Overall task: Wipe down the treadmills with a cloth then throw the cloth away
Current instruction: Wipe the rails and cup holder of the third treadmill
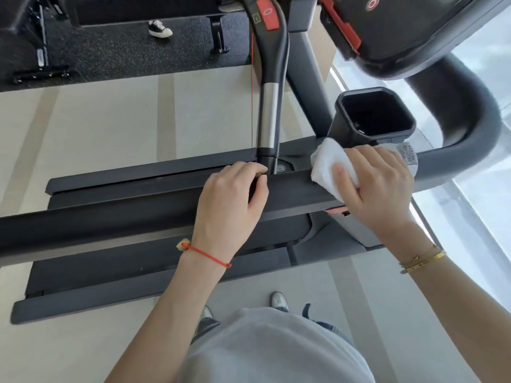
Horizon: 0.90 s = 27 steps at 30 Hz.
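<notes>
Cloth (329, 164), white and folded, lies on the treadmill's dark side rail (154, 200), just below the cup holder (376, 117). My right hand (378, 186) presses it flat, fingers lying over it and thumb curled round its near edge, so the wipe keeps full contact. My left hand (235, 205) grips the same rail beside the upright handle (268, 120), evidently to steady me. Wiping is in progress; disposal not yet due.

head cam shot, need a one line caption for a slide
Right hand presses a white cloth on a treadmill handrail beside the cup holder while the left hand grips the rail.
</notes>
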Tool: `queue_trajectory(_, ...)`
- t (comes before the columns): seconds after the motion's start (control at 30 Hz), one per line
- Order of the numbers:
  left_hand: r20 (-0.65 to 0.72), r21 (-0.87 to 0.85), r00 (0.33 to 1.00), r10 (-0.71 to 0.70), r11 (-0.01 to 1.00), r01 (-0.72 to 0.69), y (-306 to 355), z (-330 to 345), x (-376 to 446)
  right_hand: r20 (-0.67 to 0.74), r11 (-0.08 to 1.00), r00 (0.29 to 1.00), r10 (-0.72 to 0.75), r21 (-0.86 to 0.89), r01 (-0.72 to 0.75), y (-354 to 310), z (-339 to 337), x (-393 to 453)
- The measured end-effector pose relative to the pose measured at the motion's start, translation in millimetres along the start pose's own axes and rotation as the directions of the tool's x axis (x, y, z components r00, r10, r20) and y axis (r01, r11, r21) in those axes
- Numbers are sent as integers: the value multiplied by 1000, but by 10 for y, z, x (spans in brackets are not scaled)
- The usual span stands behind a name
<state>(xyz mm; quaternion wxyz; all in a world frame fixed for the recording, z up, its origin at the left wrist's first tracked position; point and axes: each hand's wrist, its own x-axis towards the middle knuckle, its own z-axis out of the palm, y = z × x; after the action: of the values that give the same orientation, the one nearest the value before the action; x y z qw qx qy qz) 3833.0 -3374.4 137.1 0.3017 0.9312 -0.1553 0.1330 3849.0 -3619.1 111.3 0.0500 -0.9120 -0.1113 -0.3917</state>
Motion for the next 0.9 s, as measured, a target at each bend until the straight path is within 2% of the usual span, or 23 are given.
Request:
queue_trajectory(0.1, -17, 41, 1000, -18, 999, 18, 134, 116, 42, 5, 998, 999, 41, 43, -41, -205, 8, 48)
queue_trajectory(0.2, -37, 98, 998, -45, 994, 49, 170, 172, 53, 35, 988, 999, -38, 154, 32, -472, 75, 17)
queue_trajectory(0.3, -61, 112, 996, -69, 991, 75, 176, 180, 44, 38, 977, 988, -152, 156, 144, -239, 46, 3)
queue_trajectory(0.43, -74, 133, 995, -63, 988, 72, 190, 196, 36, -7, 996, 998, -57, 75, 57, 347, -56, -61)
queue_trajectory(0.57, -96, 182, 994, -51, 981, 68, 199, 229, 50, -25, 998, 1000, -14, 58, 15, 295, -38, -51)
queue_trajectory(0.73, -144, 222, 989, -29, 973, 61, 169, 260, 67, 1, 990, 996, -84, 115, 83, -129, 58, -8)
queue_trajectory(0.83, -176, 238, 983, -50, 967, 92, 171, 266, 65, -3, 974, 980, -199, 111, 198, -27, 47, -14)
queue_trajectory(0.9, -188, 239, 980, -67, 965, 112, 180, 256, 72, -11, 971, 975, -221, 95, 221, 167, 22, -51)
